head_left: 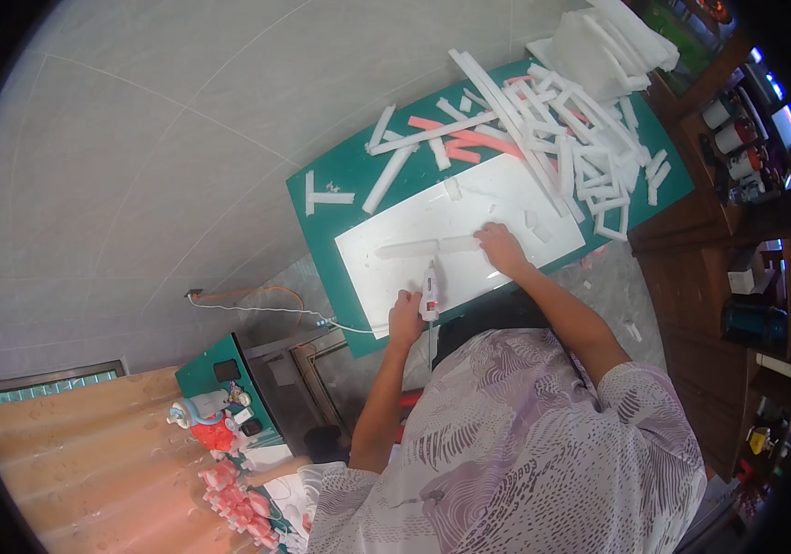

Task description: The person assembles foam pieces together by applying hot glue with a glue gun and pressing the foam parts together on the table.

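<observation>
My left hand [404, 317] is closed round the handle of a white hot glue gun [429, 297] near the front edge of a white board [372, 300]. The gun's nozzle points away from me, close to a white foam strip [406, 249] lying on the board. A second foam strip [457, 244] continues to the right, end to end with the first; whether they are joined I cannot tell. At its right end my right hand [501, 249] grips it with the fingertips. Small foam offcuts [541, 233] lie beyond that hand.
Foam strips and frames [589, 171] heap at the right of the green table [326, 235], some pink strips [483, 138] among them. Foam sheets [608, 51] stack at the far corner. The gun's white cord [349, 328] runs left to a wall socket [194, 294]. Wooden shelves [691, 295] stand right.
</observation>
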Available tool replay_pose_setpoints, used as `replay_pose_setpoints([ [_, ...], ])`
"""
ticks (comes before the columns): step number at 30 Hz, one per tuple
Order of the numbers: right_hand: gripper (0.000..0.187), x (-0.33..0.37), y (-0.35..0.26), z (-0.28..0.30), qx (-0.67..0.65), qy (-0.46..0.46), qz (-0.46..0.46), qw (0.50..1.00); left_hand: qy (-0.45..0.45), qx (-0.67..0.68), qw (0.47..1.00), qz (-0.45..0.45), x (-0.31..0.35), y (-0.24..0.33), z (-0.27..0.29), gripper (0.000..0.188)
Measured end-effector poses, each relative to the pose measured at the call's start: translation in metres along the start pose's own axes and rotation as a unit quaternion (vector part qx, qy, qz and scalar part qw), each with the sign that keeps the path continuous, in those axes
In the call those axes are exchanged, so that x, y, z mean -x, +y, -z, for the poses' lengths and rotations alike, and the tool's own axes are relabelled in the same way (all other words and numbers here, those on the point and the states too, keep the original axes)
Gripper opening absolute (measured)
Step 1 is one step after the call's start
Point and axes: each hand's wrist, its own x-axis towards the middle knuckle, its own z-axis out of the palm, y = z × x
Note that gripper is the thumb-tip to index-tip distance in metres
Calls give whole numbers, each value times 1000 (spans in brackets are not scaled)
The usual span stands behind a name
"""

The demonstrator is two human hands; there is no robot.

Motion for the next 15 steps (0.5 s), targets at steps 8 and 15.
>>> replay_pose_setpoints([
  [8,34,-1,-7,2,36,14,13,999,-11,-25,1000,10,-10,-4,-4,26],
  [15,35,-4,-2,1,29,-1,7,1000,-7,-104,995,-2,-27,5,-9,24],
])
